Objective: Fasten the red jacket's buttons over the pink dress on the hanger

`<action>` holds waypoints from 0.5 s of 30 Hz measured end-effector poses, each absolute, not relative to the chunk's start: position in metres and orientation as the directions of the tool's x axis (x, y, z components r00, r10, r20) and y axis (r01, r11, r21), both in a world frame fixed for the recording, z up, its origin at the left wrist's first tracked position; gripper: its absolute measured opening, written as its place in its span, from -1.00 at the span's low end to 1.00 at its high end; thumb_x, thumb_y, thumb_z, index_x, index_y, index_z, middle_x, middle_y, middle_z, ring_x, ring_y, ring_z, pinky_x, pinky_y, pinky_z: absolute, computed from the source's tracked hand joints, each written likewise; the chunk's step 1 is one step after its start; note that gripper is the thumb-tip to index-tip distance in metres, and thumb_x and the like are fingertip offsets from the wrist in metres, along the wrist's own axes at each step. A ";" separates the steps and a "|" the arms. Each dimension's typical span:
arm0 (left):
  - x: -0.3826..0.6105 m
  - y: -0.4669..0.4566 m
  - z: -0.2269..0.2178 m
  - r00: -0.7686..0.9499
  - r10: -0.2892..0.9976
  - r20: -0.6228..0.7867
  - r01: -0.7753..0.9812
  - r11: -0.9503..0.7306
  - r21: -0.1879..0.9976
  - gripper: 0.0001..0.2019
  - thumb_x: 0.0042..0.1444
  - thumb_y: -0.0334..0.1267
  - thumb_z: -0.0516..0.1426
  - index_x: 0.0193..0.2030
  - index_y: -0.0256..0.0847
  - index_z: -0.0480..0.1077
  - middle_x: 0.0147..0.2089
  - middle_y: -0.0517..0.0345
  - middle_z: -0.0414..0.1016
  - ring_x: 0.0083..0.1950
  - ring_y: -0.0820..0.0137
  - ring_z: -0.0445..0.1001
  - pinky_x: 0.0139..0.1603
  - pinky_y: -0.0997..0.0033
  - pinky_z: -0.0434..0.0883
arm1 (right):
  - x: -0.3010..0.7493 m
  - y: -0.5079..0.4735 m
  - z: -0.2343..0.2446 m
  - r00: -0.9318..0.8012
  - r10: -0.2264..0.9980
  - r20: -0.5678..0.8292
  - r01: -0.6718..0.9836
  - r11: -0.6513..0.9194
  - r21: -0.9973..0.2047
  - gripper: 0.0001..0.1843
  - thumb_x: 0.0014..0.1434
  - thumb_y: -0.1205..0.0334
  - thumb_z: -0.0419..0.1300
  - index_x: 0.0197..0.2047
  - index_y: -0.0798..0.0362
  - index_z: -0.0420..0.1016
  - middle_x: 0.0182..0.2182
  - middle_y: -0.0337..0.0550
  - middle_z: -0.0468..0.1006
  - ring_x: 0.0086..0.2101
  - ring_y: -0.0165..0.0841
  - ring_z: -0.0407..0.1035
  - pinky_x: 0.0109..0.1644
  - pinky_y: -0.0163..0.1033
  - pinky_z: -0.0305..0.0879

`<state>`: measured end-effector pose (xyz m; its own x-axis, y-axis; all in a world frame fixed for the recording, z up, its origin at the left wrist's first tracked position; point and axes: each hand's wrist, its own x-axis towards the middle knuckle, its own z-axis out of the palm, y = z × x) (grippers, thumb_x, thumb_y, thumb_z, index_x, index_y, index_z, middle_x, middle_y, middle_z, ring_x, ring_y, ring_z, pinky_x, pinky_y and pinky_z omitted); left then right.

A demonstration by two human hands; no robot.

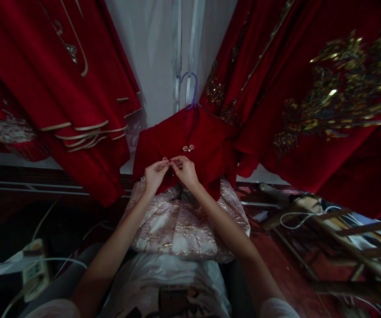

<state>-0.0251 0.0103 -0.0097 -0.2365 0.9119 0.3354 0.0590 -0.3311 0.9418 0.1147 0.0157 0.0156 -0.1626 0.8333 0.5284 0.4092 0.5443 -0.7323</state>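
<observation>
A small red jacket point(206, 137) hangs on a purple hanger point(194, 88) in front of a white wall. Below it spreads a pale pink and gold brocade skirt point(177, 225). My left hand point(154, 174) and my right hand point(185, 170) meet at the jacket's front, fingers pinched together on a pearl button clasp point(167, 160). A second pearl clasp point(188, 148) sits just above, fastened.
Large red robes with gold trim point(77, 101) hang at the left, and red robes with gold sequin embroidery point(336, 97) at the right. A power strip with white cables point(33, 269) lies on the floor at left. A wooden chair frame with cables point(342, 229) stands at right.
</observation>
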 end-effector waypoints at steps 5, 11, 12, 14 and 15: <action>-0.028 0.014 -0.011 -0.212 0.908 0.361 0.068 -0.354 0.933 -0.75 -0.08 -0.20 0.26 -0.27 -0.31 0.52 -0.24 -0.01 0.61 -0.22 0.32 0.57 -0.02 0.21 0.49 | 0.114 0.017 0.014 -0.140 0.822 0.552 0.445 0.550 -0.707 -0.83 0.23 0.27 0.09 -0.17 0.06 0.48 -0.28 -0.16 0.47 -0.36 -0.46 0.41 -0.20 -0.33 0.41; -0.041 0.020 -0.019 -0.006 0.907 0.421 0.186 -0.412 0.892 -0.70 0.02 -0.15 0.21 -0.14 -0.27 0.42 -0.18 0.01 0.55 -0.17 0.36 0.54 -0.01 0.26 0.45 | 0.123 0.012 0.020 -0.215 0.861 0.461 0.359 0.509 -0.783 -0.81 0.23 0.27 0.08 -0.12 0.03 0.45 -0.21 -0.15 0.55 -0.27 -0.43 0.49 -0.15 -0.31 0.45; -0.044 0.019 -0.022 0.010 0.910 0.414 0.234 -0.405 0.884 -0.67 0.04 -0.14 0.19 -0.09 -0.26 0.38 -0.16 -0.01 0.54 -0.15 0.35 0.53 -0.01 0.25 0.44 | 0.128 0.010 0.021 -0.251 0.868 0.429 0.333 0.493 -0.804 -0.80 0.23 0.28 0.08 -0.10 0.03 0.44 -0.20 -0.15 0.57 -0.24 -0.42 0.50 -0.14 -0.30 0.45; -0.050 0.013 -0.025 0.029 0.927 0.373 0.410 -0.351 0.842 -0.63 0.06 -0.10 0.17 -0.04 -0.27 0.34 -0.11 -0.06 0.51 -0.09 0.29 0.51 0.02 0.19 0.41 | 0.143 0.004 0.021 -0.308 0.875 0.373 0.332 0.466 -0.820 -0.80 0.22 0.28 0.09 -0.09 0.02 0.45 -0.20 -0.16 0.59 -0.20 -0.41 0.51 -0.12 -0.28 0.45; -0.052 0.008 -0.026 0.032 0.940 0.339 0.520 -0.305 0.798 -0.62 0.06 -0.08 0.17 -0.05 -0.27 0.33 -0.09 -0.10 0.50 -0.05 0.24 0.50 0.04 0.16 0.39 | 0.151 0.001 0.020 -0.327 0.877 0.353 0.357 0.461 -0.813 -0.81 0.22 0.27 0.10 -0.10 0.03 0.46 -0.20 -0.16 0.60 -0.20 -0.40 0.51 -0.11 -0.27 0.44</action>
<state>-0.0525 0.0080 -0.0263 0.0324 0.9404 0.3385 0.5198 -0.3052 0.7980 0.1513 0.0013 0.0204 -0.3267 0.8766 0.3533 0.3572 0.4606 -0.8126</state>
